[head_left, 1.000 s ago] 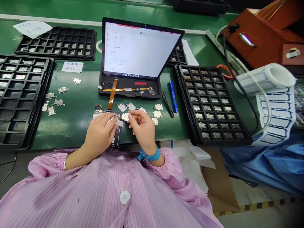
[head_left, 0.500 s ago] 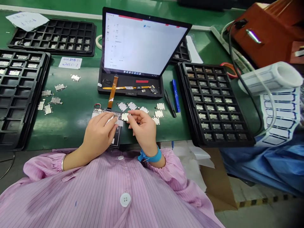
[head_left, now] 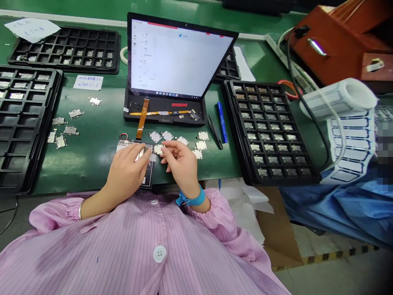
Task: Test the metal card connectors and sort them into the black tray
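Note:
My left hand lies over a black circuit board, its fingers stretched across and pressing a small metal piece that they partly cover. An orange flat ribbon cable runs from the board's top edge up to the tablet's case. Just right of the board, my right hand is closed, pinching a small white plate with dark corner dots between thumb and fingertip. Several similar white plates lie loose above and to the right of that hand.
A tablet stands in a black case behind the board. Tweezers and a blue marker lie to its right. Black trays of small metal modules stand right and left; several loose modules lie near the left one.
The view has shifted slightly, so everything sits a little differently in frame. My hands keep nearly the same pose, the right still pinching the white plate beside the board.

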Motion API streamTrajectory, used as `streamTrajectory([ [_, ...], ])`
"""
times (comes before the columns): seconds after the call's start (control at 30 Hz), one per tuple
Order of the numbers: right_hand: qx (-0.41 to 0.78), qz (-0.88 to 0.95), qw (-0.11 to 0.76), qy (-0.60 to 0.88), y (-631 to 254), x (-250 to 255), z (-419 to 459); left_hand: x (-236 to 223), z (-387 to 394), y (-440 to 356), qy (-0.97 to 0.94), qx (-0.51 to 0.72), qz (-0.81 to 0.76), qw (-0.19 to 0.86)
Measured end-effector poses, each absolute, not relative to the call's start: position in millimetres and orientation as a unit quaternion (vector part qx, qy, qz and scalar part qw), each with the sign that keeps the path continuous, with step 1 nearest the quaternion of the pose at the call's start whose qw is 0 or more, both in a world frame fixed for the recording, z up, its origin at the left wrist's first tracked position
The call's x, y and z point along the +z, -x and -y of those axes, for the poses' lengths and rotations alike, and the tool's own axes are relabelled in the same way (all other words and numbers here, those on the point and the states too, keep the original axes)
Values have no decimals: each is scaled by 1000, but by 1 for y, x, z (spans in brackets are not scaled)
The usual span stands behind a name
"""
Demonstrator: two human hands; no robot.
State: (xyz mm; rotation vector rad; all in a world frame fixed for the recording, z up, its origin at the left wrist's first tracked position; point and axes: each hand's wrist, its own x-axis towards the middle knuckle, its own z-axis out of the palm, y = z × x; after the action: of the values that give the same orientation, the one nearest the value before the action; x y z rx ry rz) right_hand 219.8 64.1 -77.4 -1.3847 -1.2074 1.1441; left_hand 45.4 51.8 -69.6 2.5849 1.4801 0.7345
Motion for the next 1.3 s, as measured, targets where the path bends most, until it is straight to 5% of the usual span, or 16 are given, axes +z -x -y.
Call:
streamTrajectory([
  [0.27, 462, 504, 469, 559, -220, -78, -64, -67, -51, -47, -858, 211, -469, 2],
  [0.7, 435, 526, 486, 546, -222, -81, -60, -45, -76, -79, -841, 189, -496, 104],
  [1.3, 474, 537, 481, 506, -226, -81, -67, -59, -73, -78, -847, 283, -449, 37],
])
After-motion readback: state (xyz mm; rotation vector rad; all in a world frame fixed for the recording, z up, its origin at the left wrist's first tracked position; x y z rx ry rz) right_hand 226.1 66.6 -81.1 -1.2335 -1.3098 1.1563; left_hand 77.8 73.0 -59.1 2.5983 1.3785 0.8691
